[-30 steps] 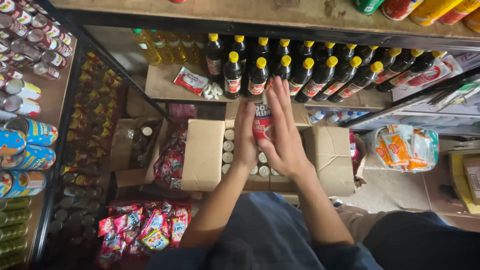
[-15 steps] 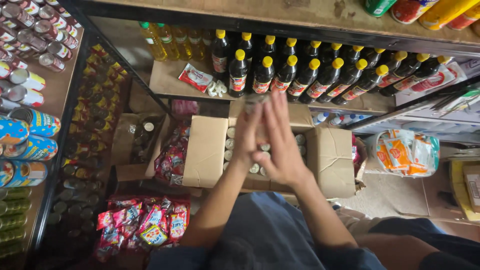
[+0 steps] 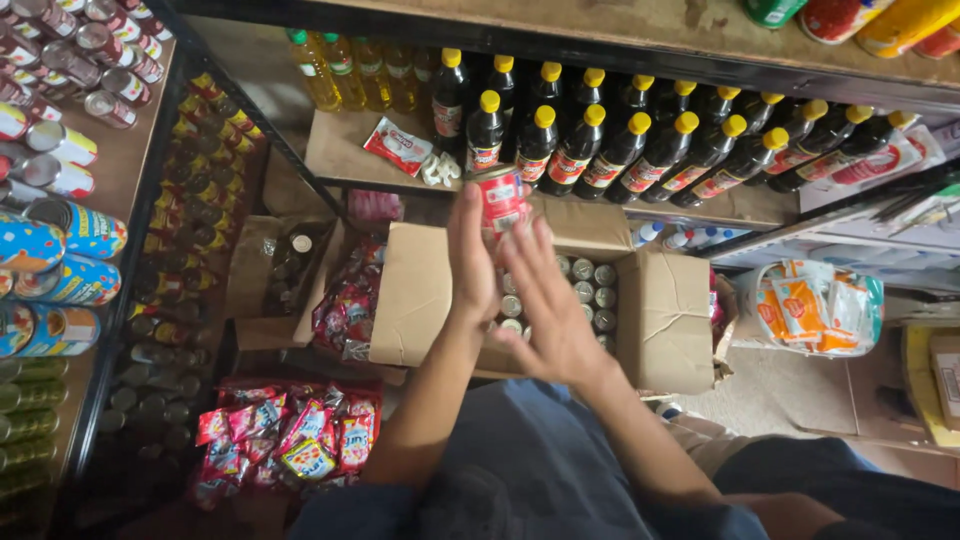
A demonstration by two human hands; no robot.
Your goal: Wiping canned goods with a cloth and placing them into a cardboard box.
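Left hand [image 3: 470,262]: raised, palm facing inward, fingers straight & upright, tips against the side of the red can; thumb side hidden, so can't tell how firm the grip was.
Right hand [image 3: 548,315]: fingers [image 3: 520,275] spread wide & angled up-left, tips touching lower part of the can from the other side; not curled round it.
Red can [image 3: 502,200]: small, red label w/ silver rim, upright, pinched betw. the two sets of fingertips, its top poking above them.
Cardboard box [image 3: 665,320]: open, flaps out, directly beneath the fingers; brown flaps to either side of both wrists.
Cans in box [image 3: 590,295]: silver lids in rows, seen top-down, just below & right of right fingers; part hidden by the hands.
Dark bottles [image 3: 640,150]: yellow caps, red labels, rows on wooden shelf [image 3: 345,160] beyond the fingertips, close behind the can.
Sachet [image 3: 398,146]: red & white, flat on the shelf, up-left of left fingertips; small white bits beside it.
Oil bottles [image 3: 345,70]: yellowish, farther up-left of fingers.
Snack packs [image 3: 285,440]: red, glossy, low & left of left forearm.
Side cans [image 3: 60,260]: colourful, stacked on their sides, far left, well apart from both hands.
Bagged packets [image 3: 815,305]: orange & white in clear bag, well right of right fingers.
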